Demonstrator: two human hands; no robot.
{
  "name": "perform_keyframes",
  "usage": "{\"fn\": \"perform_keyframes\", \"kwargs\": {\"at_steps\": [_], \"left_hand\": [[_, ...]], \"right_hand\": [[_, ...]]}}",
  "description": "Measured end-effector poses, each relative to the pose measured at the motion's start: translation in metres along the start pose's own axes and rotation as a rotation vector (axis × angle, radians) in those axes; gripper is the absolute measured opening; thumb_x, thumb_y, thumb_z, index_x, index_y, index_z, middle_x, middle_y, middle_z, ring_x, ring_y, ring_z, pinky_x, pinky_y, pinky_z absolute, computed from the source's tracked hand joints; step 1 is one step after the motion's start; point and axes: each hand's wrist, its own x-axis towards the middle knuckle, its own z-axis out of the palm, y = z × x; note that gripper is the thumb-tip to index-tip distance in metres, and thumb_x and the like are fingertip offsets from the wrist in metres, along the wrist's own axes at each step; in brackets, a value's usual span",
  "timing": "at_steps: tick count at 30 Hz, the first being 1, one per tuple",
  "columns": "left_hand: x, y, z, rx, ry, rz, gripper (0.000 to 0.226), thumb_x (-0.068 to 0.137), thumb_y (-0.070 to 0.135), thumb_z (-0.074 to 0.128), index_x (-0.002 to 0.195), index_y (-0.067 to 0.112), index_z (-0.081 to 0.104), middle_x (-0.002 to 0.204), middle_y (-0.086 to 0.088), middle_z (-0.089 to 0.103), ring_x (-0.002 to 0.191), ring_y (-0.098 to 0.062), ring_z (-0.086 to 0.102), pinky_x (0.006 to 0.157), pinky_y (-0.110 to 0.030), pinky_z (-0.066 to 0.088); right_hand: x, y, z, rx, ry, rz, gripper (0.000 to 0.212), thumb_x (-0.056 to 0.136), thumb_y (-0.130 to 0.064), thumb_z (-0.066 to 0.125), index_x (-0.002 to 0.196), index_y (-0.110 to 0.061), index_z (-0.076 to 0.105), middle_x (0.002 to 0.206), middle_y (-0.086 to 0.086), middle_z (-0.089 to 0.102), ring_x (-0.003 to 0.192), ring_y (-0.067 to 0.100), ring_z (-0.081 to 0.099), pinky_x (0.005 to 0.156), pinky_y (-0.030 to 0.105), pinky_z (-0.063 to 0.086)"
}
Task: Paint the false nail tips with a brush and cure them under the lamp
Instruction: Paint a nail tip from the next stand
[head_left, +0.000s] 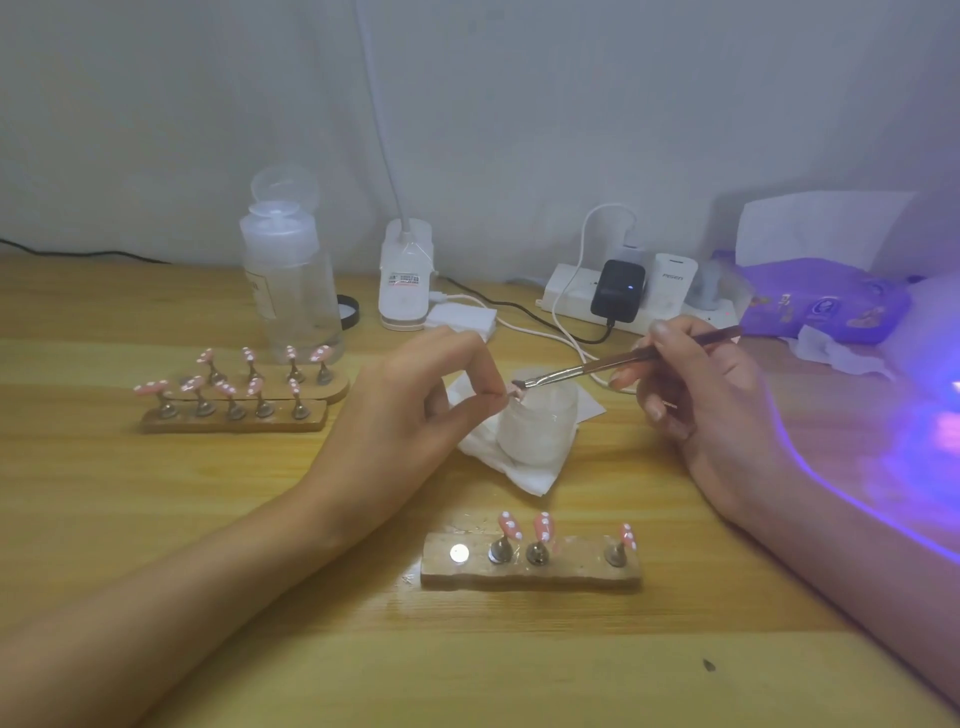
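Now, in the head view, the left hand (415, 395) pinches a small pink false nail tip (513, 397) over a frosted white jar (537, 431). The right hand (696, 384) grips a slim metal-handled brush (597, 366), its bristles touching the tip. Light, steady strokes should coat it evenly.

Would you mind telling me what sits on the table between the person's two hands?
In the head view, a frosted jar stands on a white tissue between the left hand and the right hand, beneath the brush.
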Motion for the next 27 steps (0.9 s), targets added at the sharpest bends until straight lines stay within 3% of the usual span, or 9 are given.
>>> {"fn": "perform_keyframes", "kwargs": {"at_steps": [3,7,12,15,19,23,27], "left_hand": [[-0.0003,-0.0003,0.0002,-0.006,-0.001,-0.002,0.014,0.089,0.013,0.072,0.081,0.018,0.061,0.084,0.007,0.060,0.054,-0.012,0.047,0.057,-0.013,0.034],[0.0005,-0.0003,0.0000,-0.015,-0.001,0.002,0.014,0.089,0.013,0.072,0.081,0.018,0.061,0.085,0.009,0.061,0.054,-0.011,0.047,0.056,-0.012,0.034],[-0.0001,-0.0014,0.0007,-0.012,0.008,-0.008,0.015,0.088,0.018,0.073,0.080,0.020,0.061,0.084,0.010,0.059,0.054,-0.013,0.047,0.056,-0.013,0.034],[-0.0003,-0.0030,0.0012,-0.009,0.014,-0.009,0.015,0.088,0.019,0.072,0.080,0.022,0.061,0.083,0.011,0.059,0.054,-0.013,0.047,0.056,-0.013,0.033],[-0.0001,-0.0043,0.0012,0.001,0.025,-0.012,0.015,0.087,0.023,0.073,0.079,0.025,0.061,0.083,0.012,0.060,0.054,-0.014,0.047,0.056,-0.013,0.035],[-0.0002,-0.0052,0.0021,-0.010,0.023,-0.021,0.016,0.087,0.022,0.074,0.079,0.025,0.061,0.083,0.009,0.061,0.052,-0.014,0.047,0.055,-0.013,0.034],[-0.0007,-0.0065,0.0019,-0.017,0.021,-0.032,0.016,0.087,0.023,0.075,0.078,0.025,0.062,0.080,0.009,0.060,0.051,-0.013,0.046,0.053,-0.014,0.034]], "right_hand": [[0.0013,0.0001,-0.0015,0.021,0.058,0.026,0.025,0.100,-0.025,0.052,0.075,-0.021,0.055,0.067,0.004,0.071,0.043,0.007,0.044,0.040,0.014,0.027],[-0.0006,-0.0013,0.0028,0.018,-0.039,-0.005,0.022,0.089,-0.037,0.057,0.070,-0.027,0.059,0.070,0.006,0.071,0.043,0.009,0.044,0.038,0.014,0.027],[-0.0003,-0.0010,-0.0022,0.025,0.056,0.013,0.027,0.100,-0.023,0.051,0.074,-0.022,0.056,0.070,0.007,0.072,0.041,0.008,0.043,0.038,0.014,0.026],[-0.0007,-0.0010,0.0002,0.012,0.014,0.005,0.033,0.100,-0.024,0.050,0.069,-0.027,0.060,0.070,0.007,0.071,0.042,0.008,0.044,0.037,0.013,0.026],[0.0000,-0.0007,-0.0013,0.017,0.054,0.029,0.026,0.101,-0.021,0.050,0.075,-0.019,0.056,0.068,0.007,0.071,0.041,0.008,0.043,0.038,0.013,0.026],[-0.0018,-0.0017,0.0004,0.018,-0.009,0.008,0.034,0.100,-0.023,0.050,0.068,-0.027,0.061,0.070,0.006,0.071,0.042,0.009,0.044,0.039,0.015,0.026],[-0.0012,-0.0009,-0.0016,0.009,0.043,0.019,0.028,0.101,-0.020,0.049,0.074,-0.020,0.057,0.069,0.007,0.071,0.043,0.008,0.045,0.039,0.015,0.027]]}}
